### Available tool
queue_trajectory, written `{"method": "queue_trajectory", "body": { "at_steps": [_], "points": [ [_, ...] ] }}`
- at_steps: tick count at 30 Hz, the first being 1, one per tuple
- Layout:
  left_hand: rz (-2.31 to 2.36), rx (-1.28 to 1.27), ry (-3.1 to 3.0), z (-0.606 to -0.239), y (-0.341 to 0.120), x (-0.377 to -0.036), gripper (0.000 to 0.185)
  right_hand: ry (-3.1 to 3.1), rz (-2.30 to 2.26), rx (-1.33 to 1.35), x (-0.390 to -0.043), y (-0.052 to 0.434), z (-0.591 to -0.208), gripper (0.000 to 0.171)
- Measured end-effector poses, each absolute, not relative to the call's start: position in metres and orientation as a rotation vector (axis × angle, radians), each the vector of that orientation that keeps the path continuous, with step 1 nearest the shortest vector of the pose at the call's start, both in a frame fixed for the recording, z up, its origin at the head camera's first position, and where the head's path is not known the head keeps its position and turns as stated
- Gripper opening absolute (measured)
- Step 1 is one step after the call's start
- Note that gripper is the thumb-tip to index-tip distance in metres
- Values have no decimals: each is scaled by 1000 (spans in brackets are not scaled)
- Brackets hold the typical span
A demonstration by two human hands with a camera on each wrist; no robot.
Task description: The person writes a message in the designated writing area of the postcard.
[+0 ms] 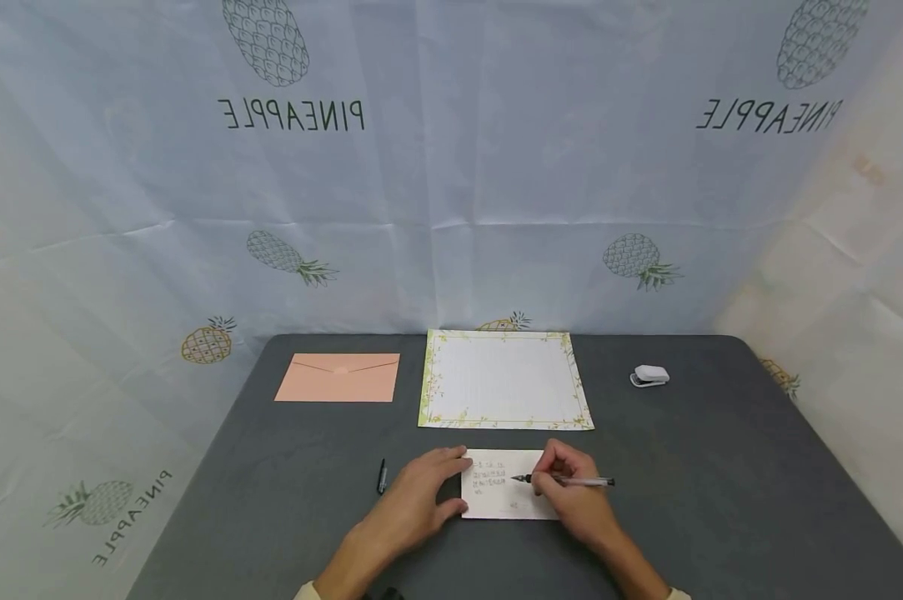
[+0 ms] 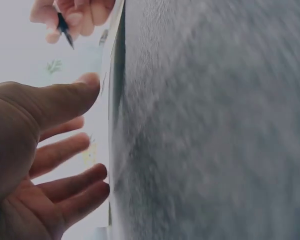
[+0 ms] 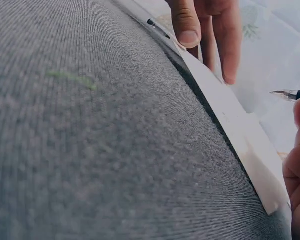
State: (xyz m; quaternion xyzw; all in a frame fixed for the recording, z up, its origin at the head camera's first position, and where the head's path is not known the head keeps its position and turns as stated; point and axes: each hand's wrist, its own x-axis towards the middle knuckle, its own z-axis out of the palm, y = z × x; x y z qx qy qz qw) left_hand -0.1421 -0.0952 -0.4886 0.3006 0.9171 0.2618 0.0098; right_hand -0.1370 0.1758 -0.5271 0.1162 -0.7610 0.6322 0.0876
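A small white card [image 1: 496,498] with several lines of handwriting lies on the dark table in front of the person. The left hand [image 1: 423,492] rests at the card's left edge, its thumb and fingertips on the border. In the right hand [image 1: 577,492] a pen [image 1: 582,481] is pinched between thumb and fingers, its tip pointing left over the card. The right wrist view shows the pen tip [image 3: 281,92] raised above the card [image 3: 230,107]. In the left wrist view, the left hand's thumb and fingers [image 2: 72,100] are spread apart at the card's edge.
A black pen cap [image 1: 381,477] lies left of the left hand. Behind the card is a sheet of lined paper with a floral border [image 1: 505,379]. A pink envelope [image 1: 338,385] lies at the back left, and a white stapler [image 1: 649,376] stands at the back right.
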Motion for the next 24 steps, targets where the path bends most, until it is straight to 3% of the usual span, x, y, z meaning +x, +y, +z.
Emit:
{"method": "queue_trajectory", "body": {
  "at_steps": [7, 15, 24],
  "points": [
    [920, 937, 2905, -487, -104, -149, 56, -2233, 1996, 308, -135, 182, -520, 24],
    [1445, 671, 2491, -469, -138, -154, 65, -2014, 2285, 400, -131, 208, -515, 16],
    [1822, 516, 1914, -454, -214, -159, 61, -1751, 2618, 587, -127, 246, -508, 38]
  ]
}}
